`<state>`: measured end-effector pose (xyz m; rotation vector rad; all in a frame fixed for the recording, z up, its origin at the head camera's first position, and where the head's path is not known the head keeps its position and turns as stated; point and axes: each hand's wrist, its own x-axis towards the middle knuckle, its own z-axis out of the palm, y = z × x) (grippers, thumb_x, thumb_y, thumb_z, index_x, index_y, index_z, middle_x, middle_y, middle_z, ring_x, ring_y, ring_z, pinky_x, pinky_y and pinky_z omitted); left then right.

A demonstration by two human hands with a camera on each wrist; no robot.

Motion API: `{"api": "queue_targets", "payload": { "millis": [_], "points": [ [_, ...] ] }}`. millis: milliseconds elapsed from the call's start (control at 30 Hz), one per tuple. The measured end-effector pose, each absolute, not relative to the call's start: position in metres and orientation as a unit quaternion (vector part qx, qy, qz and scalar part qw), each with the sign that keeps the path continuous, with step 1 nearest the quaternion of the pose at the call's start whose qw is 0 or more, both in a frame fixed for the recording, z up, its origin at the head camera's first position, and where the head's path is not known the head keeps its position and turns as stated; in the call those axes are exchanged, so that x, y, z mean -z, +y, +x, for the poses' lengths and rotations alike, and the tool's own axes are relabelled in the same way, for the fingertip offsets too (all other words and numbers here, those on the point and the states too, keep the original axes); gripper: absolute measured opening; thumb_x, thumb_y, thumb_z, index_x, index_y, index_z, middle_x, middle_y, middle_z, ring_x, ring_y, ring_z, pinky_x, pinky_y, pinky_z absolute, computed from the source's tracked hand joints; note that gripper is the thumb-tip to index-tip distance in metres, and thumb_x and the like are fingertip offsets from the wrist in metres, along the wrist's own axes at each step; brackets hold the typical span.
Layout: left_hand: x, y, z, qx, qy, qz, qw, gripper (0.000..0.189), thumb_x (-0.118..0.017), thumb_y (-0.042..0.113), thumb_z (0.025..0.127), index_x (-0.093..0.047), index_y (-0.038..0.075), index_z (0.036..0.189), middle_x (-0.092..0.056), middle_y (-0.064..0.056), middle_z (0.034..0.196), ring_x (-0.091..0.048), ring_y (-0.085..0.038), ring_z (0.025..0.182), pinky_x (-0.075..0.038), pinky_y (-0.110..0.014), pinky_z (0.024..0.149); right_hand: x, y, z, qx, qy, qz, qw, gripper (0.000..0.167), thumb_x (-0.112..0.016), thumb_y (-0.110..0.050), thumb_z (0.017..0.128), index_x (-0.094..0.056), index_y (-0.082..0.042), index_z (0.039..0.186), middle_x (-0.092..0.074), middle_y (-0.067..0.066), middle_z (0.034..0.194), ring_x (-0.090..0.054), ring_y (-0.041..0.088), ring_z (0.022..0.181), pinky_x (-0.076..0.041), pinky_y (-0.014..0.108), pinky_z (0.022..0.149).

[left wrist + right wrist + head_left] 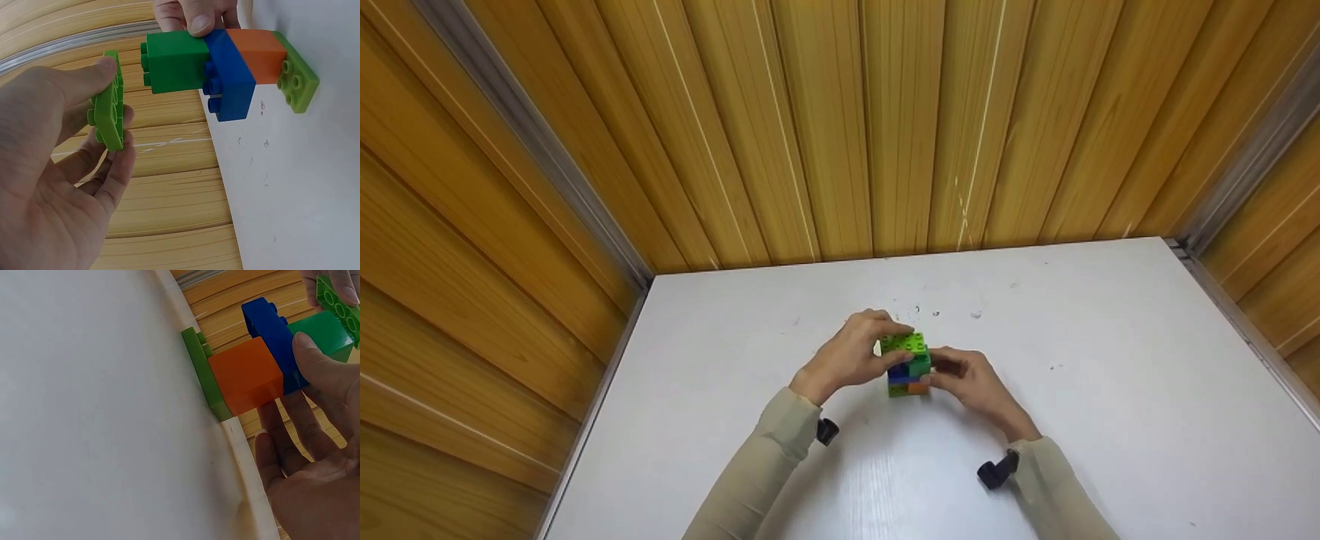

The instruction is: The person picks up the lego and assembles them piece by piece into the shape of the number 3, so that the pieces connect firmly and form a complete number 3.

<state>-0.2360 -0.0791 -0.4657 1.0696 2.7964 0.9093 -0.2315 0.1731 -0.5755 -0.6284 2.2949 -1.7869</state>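
Note:
A stack of toy building bricks stands on the white table. From the bottom it has a flat light green brick (298,84), an orange brick (256,55), a blue brick (235,84) and a dark green brick (177,62). With thumb and fingers, my left hand (851,352) pinches a second flat light green brick (109,104) by its edges. In the left wrist view a gap separates it from the dark green brick's studs. My right hand (971,379) grips the stack from the right, its thumb at the blue and dark green bricks.
The white table (697,450) carries small dark marks beyond the stack. Wood-patterned panels (825,135) rise along its back and sides, with metal strips (525,120) at the corners. A black wrist device (997,471) sits under the right forearm.

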Motion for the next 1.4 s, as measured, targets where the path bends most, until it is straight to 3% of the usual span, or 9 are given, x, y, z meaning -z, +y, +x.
{"api": "queue_targets", "payload": {
  "millis": [367,600,1400],
  "points": [
    [0.475,-0.075,-0.239,-0.298,0.886,0.356,-0.016,0.036,-0.076,0.032,0.102,-0.077,0.013,0.132,-0.075,0.000,0.111,-0.064,-0.010,0.099,-0.060,-0.032,0.093,0.575,0.174,-0.231,0.594,0.772,-0.209,0.085,0.042,-0.079,-0.024,0.099,-0.071,-0.012,0.139,-0.073,0.010,0.135,-0.070,0.033,0.125,-0.054,0.024,0.103],
    [0.479,-0.071,-0.239,-0.304,0.884,0.355,-0.017,0.035,-0.077,0.031,0.101,-0.078,0.012,0.130,-0.075,-0.001,0.111,-0.065,-0.010,0.099,-0.058,-0.025,0.091,0.575,0.174,-0.231,0.597,0.769,-0.210,0.089,0.040,-0.078,-0.022,0.099,-0.072,-0.010,0.137,-0.074,0.010,0.133,-0.070,0.033,0.124,-0.055,0.024,0.103],
    [0.483,-0.071,-0.240,-0.295,0.879,0.374,-0.012,0.033,-0.078,0.027,0.100,-0.078,0.011,0.130,-0.076,-0.001,0.110,-0.066,-0.010,0.098,-0.060,-0.031,0.092,0.575,0.174,-0.230,0.604,0.763,-0.218,0.078,0.041,-0.079,-0.019,0.098,-0.071,-0.009,0.138,-0.073,0.010,0.136,-0.070,0.027,0.125,-0.055,0.024,0.104]
  ]
}}
